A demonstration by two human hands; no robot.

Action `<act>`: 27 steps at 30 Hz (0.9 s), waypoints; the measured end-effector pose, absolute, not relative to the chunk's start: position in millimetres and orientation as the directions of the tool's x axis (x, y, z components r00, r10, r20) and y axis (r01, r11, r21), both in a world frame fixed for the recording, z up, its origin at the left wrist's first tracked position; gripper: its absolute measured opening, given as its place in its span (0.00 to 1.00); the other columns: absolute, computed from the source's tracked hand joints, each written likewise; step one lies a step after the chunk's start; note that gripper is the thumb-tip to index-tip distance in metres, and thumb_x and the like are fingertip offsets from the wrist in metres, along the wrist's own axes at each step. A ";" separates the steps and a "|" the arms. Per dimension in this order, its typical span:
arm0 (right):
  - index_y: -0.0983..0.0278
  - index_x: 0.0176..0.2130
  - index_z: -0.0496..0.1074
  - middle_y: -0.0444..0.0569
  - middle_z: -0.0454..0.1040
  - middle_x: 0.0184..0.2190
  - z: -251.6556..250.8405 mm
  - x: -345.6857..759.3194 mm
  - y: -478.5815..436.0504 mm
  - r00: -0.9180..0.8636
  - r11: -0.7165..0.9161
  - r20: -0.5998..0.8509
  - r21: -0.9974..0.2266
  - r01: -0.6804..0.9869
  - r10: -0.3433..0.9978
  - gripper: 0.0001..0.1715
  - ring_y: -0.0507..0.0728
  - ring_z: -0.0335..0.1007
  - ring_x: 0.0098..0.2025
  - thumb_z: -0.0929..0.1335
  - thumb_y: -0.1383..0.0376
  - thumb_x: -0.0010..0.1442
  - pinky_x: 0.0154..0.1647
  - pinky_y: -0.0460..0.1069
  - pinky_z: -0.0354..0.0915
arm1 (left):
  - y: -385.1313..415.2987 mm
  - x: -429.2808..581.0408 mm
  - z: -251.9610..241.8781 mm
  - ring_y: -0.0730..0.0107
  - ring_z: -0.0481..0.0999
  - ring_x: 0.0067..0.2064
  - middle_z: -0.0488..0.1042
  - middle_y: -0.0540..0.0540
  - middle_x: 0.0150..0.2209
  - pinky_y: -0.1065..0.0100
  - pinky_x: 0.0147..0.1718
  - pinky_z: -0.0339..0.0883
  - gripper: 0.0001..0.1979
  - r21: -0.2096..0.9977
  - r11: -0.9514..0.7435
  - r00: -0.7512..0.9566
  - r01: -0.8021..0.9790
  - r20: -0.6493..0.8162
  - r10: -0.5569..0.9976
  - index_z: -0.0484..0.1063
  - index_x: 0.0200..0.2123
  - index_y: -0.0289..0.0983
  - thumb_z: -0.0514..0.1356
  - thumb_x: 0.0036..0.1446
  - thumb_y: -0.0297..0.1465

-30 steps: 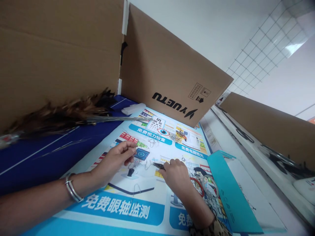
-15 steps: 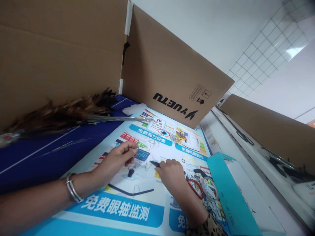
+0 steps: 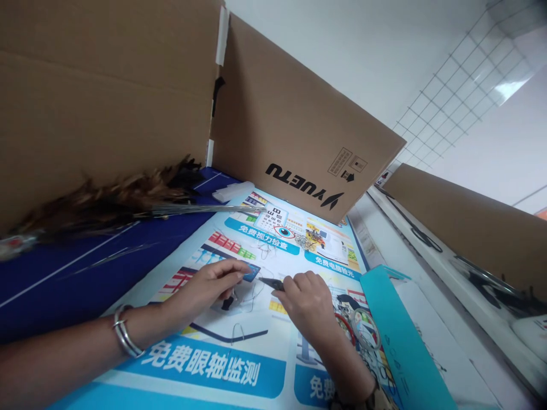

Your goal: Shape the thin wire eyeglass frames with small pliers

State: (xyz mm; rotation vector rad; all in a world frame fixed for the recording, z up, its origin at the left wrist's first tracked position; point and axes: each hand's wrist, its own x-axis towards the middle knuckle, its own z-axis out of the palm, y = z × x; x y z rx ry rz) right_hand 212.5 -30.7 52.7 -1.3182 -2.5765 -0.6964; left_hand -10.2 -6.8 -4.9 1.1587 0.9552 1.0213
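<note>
Head view: right hand (image 3: 307, 302) has its grip closed around dark pliers (image 3: 272, 283), tips pointing at the left hand (image 3: 205, 287); left grip pinched shut, contents too small to tell; both over the poster (image 3: 239, 370) on the bench (image 3: 85, 273).

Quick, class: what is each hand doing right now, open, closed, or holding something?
Left hand: pinched shut; what it pinches is too thin to tell.
Right hand: closed on a small dark tool.

- The left hand (image 3: 209, 287) has slid across the poster (image 3: 256, 373), away from the desk's left edge and toward the right hand (image 3: 310, 302).
- Its fingertips (image 3: 247, 269) now sit just beside the tool (image 3: 272, 282); the earlier gap has narrowed.
</note>
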 end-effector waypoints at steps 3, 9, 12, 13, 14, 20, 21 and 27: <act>0.64 0.37 0.68 0.49 0.67 0.29 59.1 207.1 -38.0 -0.677 0.559 0.339 0.386 0.734 0.654 0.18 0.57 0.58 0.32 0.60 0.53 0.64 0.31 0.52 0.49 | -8.9 -11.9 -4.8 0.75 0.61 0.22 0.63 0.55 0.21 0.73 0.21 0.53 0.10 0.991 0.093 0.305 -0.096 -0.060 0.950 0.71 0.36 0.36 0.58 0.55 0.36; 0.65 0.36 0.67 0.49 0.66 0.28 58.5 204.2 -40.7 -0.740 0.598 0.289 0.447 0.665 0.607 0.17 0.57 0.58 0.32 0.60 0.54 0.64 0.31 0.52 0.50 | -12.7 -15.9 -0.7 0.73 0.64 0.25 0.64 0.52 0.23 0.72 0.24 0.57 0.14 0.997 -0.046 0.388 -0.064 0.067 0.919 0.71 0.34 0.36 0.53 0.59 0.39; 0.65 0.37 0.67 0.50 0.65 0.28 57.6 204.4 -40.6 -0.756 0.609 0.276 0.460 0.646 0.593 0.17 0.57 0.58 0.33 0.60 0.54 0.65 0.31 0.53 0.51 | -12.5 -14.9 -1.3 0.74 0.63 0.25 0.64 0.53 0.23 0.72 0.23 0.57 0.14 0.995 -0.099 0.377 0.000 0.092 0.922 0.70 0.31 0.36 0.55 0.58 0.40; 0.65 0.38 0.67 0.50 0.65 0.28 57.5 204.5 -40.7 -0.760 0.613 0.272 0.462 0.641 0.590 0.17 0.57 0.58 0.33 0.60 0.54 0.65 0.31 0.52 0.51 | -12.3 -14.2 -1.9 0.74 0.63 0.24 0.63 0.53 0.22 0.72 0.23 0.57 0.14 0.993 -0.116 0.370 0.027 0.098 0.924 0.70 0.30 0.36 0.55 0.58 0.40; 0.65 0.38 0.67 0.50 0.65 0.29 57.5 204.5 -40.9 -0.763 0.615 0.268 0.464 0.637 0.588 0.17 0.57 0.58 0.32 0.60 0.55 0.65 0.31 0.52 0.51 | -12.0 -13.5 -2.5 0.74 0.63 0.24 0.63 0.53 0.22 0.72 0.23 0.57 0.13 0.990 -0.133 0.364 0.053 0.105 0.925 0.70 0.29 0.36 0.55 0.58 0.40; 0.66 0.37 0.67 0.50 0.66 0.29 59.3 203.8 -41.9 -0.764 0.618 0.259 0.463 0.636 0.591 0.17 0.57 0.58 0.32 0.60 0.55 0.65 0.31 0.52 0.51 | -11.2 -11.5 -3.9 0.73 0.65 0.26 0.65 0.53 0.24 0.71 0.25 0.58 0.13 0.959 -0.227 0.346 0.171 0.158 0.925 0.70 0.26 0.36 0.55 0.58 0.37; 0.66 0.37 0.67 0.50 0.66 0.29 59.6 203.5 -42.0 -0.761 0.620 0.261 0.454 0.640 0.594 0.17 0.57 0.58 0.32 0.60 0.55 0.65 0.31 0.52 0.51 | -11.2 -11.4 -3.7 0.72 0.65 0.26 0.65 0.52 0.24 0.71 0.26 0.58 0.13 0.953 -0.242 0.340 0.183 0.169 0.925 0.70 0.26 0.36 0.55 0.58 0.37; 0.64 0.34 0.69 0.50 0.68 0.30 50.8 206.0 -40.6 -0.607 0.580 0.381 0.199 0.790 0.697 0.18 0.57 0.60 0.34 0.61 0.53 0.63 0.34 0.51 0.54 | -13.9 -12.3 0.4 0.71 0.65 0.27 0.65 0.52 0.24 0.71 0.26 0.59 0.12 0.950 -0.273 0.231 0.152 0.235 0.944 0.69 0.26 0.38 0.55 0.58 0.37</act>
